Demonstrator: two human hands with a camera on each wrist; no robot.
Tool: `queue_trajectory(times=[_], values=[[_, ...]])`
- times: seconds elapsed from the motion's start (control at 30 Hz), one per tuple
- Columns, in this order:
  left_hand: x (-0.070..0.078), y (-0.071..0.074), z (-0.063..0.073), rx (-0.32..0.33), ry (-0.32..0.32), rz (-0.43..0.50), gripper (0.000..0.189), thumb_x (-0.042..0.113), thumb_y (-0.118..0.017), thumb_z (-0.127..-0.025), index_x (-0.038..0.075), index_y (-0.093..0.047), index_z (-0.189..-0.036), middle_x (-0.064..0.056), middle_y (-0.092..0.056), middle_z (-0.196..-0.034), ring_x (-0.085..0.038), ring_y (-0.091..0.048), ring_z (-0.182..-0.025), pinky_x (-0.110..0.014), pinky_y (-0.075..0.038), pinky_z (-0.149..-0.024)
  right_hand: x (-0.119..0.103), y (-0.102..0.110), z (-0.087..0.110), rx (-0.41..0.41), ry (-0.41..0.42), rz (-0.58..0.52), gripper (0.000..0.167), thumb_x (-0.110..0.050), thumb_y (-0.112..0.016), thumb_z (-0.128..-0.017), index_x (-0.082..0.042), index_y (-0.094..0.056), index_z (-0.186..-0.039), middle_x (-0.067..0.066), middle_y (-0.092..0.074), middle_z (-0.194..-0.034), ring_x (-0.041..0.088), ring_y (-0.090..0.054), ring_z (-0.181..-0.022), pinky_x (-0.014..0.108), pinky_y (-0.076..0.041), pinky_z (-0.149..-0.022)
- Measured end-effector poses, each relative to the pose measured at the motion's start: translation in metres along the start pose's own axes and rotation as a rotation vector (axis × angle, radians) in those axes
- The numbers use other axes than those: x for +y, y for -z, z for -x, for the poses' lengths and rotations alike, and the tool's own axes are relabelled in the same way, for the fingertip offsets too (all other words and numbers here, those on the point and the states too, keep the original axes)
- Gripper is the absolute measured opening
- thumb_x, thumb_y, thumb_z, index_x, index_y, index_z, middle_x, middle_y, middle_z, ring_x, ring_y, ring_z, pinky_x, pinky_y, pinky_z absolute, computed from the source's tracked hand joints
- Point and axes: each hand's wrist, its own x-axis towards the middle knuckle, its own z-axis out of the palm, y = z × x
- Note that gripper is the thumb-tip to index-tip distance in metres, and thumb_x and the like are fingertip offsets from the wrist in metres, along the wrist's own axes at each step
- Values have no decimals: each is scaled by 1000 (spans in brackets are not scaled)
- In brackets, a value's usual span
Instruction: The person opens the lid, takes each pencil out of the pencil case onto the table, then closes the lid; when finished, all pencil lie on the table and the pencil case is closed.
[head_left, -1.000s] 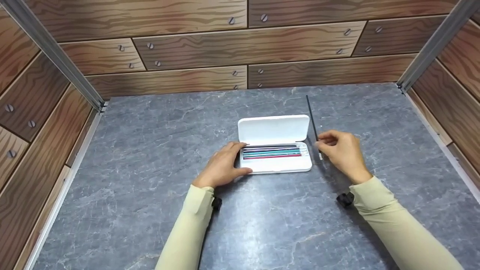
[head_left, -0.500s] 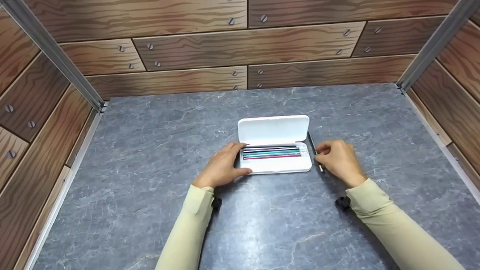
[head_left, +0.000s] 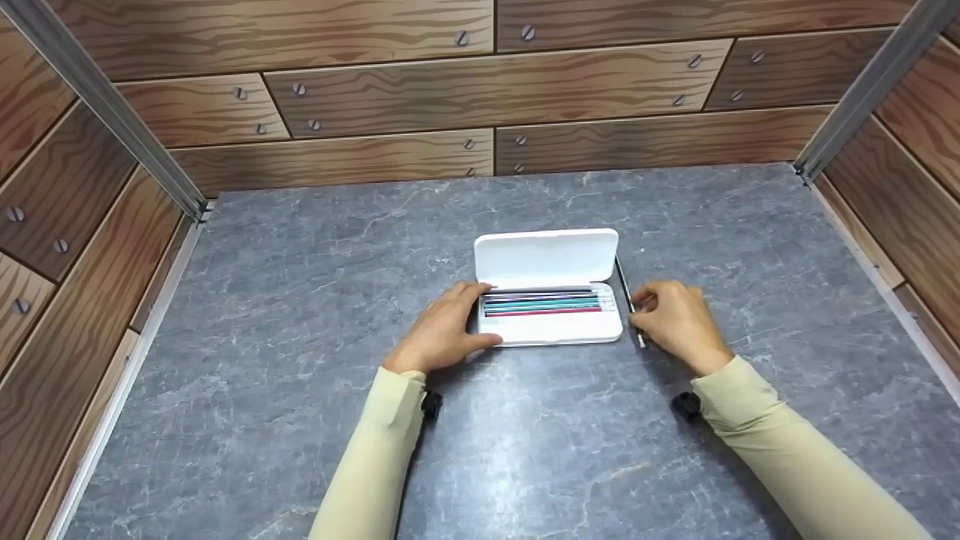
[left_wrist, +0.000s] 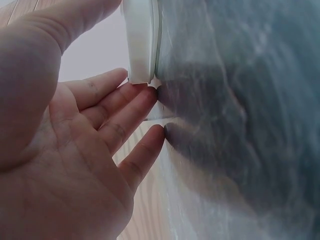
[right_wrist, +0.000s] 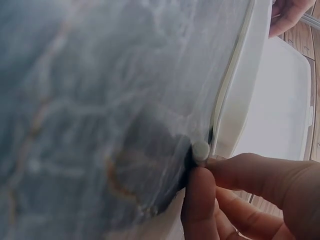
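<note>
A white pencil case (head_left: 551,330) lies with its lid (head_left: 546,257) raised, in the middle of the head view. Inside it is a row of pencils (head_left: 544,305) in dark, purple, teal and red. My left hand (head_left: 444,328) touches the case's left end, thumb at the front corner and index finger at the back; the left wrist view shows its fingers loosely extended. To the right of the case, my right hand (head_left: 679,322) pinches a dark pencil (head_left: 623,279) between thumb and fingers. The pencil's pale end (right_wrist: 201,150) points towards me, close over the table.
The grey marbled table (head_left: 300,285) carries the case. Wood-patterned panels (head_left: 390,97) stand behind it and on both sides, with metal posts (head_left: 855,94) at the back corners.
My right hand has come slightly towards me and lowered the dark pencil beside the case, its far end dropping from well above the lid. My left hand and the case stay put.
</note>
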Motion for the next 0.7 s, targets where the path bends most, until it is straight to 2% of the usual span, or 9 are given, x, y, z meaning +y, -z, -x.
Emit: queue_trajectory(times=[0.2, 0.4, 0.53, 0.7], values=[[0, -1, 1, 6, 4, 5, 84, 36, -88, -98, 6, -50, -166, -16, -58, -164, -36, -54, -155, -55, -42, -133, 0, 0, -1, -11, 0, 14, 30, -8, -80, -86, 5, -82, -113, 20, -84, -96, 27, -78, -82, 37, -57, -72], [0, 0, 1, 7, 1, 4, 84, 36, -89, -98, 5, -50, -166, -17, -58, -163, -36, -55, -154, -55, -42, -132, -10, 5, -1, 42, 33, 26, 25, -10, -77, -89, 3, -84, -109, 21, -84, -97, 38, -80, -91, 53, -62, -84], [0, 0, 1, 3, 10, -6, 84, 37, -88, -98, 7, -50, -166, -15, -58, -163, -35, -55, -154, -56, -43, -131, -24, 6, -6, 64, 156, 9, 20, -7, -77, -93, 1, -86, -109, 20, -85, -102, 39, -80, -95, 58, -62, -91], [1, -1, 1, 4, 10, 6, 84, 37, -89, -98, 7, -50, -166, -15, -58, -163, -35, -55, -154, -56, -44, -131, -33, -5, -17, -29, 343, -42, 16, 1, -81, -94, -1, -87, -109, 16, -85, -106, 31, -80, -96, 45, -66, -89]])
